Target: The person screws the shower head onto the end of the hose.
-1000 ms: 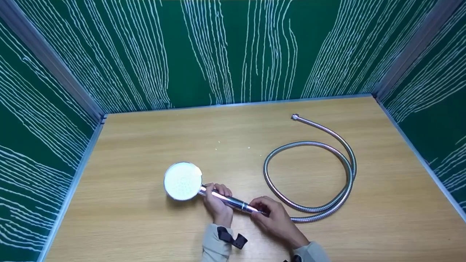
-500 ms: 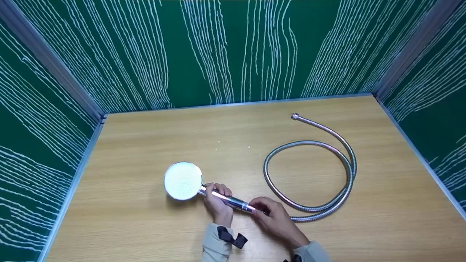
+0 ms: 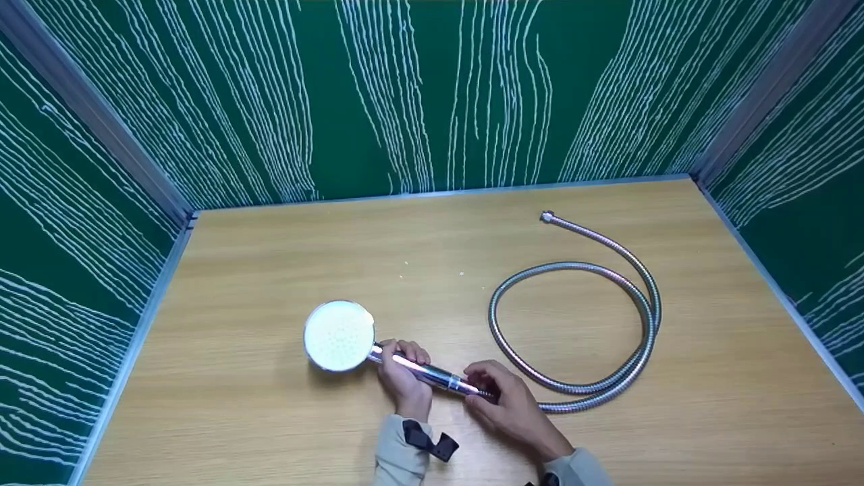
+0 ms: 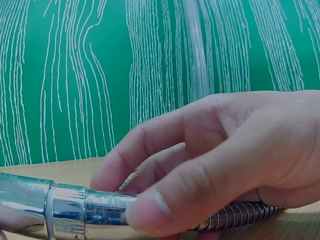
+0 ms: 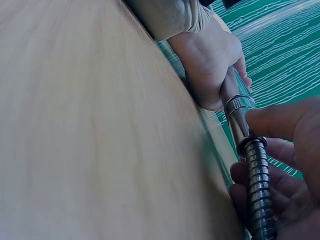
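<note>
A chrome hand shower (image 3: 339, 336) with a round white spray face points that face upward at the left. My left hand (image 3: 405, 385) grips its handle (image 3: 439, 376), fingers wrapped around the middle. At the handle's lower end, my right hand (image 3: 509, 405) pinches the smooth metal connector (image 4: 105, 207) of the shower hose (image 3: 574, 265) between thumb and fingers. The connector sits in line against the ribbed collar of the handle. In the right wrist view the ribbed hose (image 5: 259, 185) runs out from the connector past my curled fingers.
The hose lies in a loop on the wooden table (image 3: 270, 250), its other end nut (image 3: 547, 217) toward the back. A few tiny white specks (image 3: 462, 273) lie mid-table. Green panels (image 3: 432, 94) with white wavy lines enclose the back and sides.
My right fingers shift slightly around the connector, covering more of it half a second ago and showing more of the hose now. My left hand and the hand shower stay in place.
</note>
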The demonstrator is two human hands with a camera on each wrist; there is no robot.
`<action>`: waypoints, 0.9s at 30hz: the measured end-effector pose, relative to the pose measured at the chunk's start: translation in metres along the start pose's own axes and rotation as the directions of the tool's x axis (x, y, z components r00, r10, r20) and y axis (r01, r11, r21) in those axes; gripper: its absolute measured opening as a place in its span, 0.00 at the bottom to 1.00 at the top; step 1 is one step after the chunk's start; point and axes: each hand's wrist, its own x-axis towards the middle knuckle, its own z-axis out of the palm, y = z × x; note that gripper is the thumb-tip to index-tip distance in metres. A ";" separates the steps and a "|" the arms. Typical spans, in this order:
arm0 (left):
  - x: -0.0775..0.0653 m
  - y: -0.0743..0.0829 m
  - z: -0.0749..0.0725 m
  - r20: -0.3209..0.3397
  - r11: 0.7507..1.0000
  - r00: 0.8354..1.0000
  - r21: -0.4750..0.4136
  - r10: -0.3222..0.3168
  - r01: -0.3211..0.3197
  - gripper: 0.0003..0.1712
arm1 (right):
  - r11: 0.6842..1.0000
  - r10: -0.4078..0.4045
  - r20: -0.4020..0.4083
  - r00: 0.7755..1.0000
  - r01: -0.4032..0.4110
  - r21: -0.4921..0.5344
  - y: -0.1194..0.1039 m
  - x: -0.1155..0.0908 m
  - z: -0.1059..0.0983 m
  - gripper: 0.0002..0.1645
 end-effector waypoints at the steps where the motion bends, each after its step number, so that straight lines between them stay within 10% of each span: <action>1: 0.000 0.000 0.000 -0.001 1.000 1.000 -0.005 -0.001 0.001 0.16 | 1.000 0.000 0.000 1.000 0.000 0.002 0.000 0.000 0.000 0.18; 27: 0.000 -0.001 -0.001 -0.014 0.999 1.000 -0.022 0.026 -0.026 0.13 | 0.999 0.044 0.021 0.999 -0.043 -0.022 -0.014 0.002 -0.001 0.10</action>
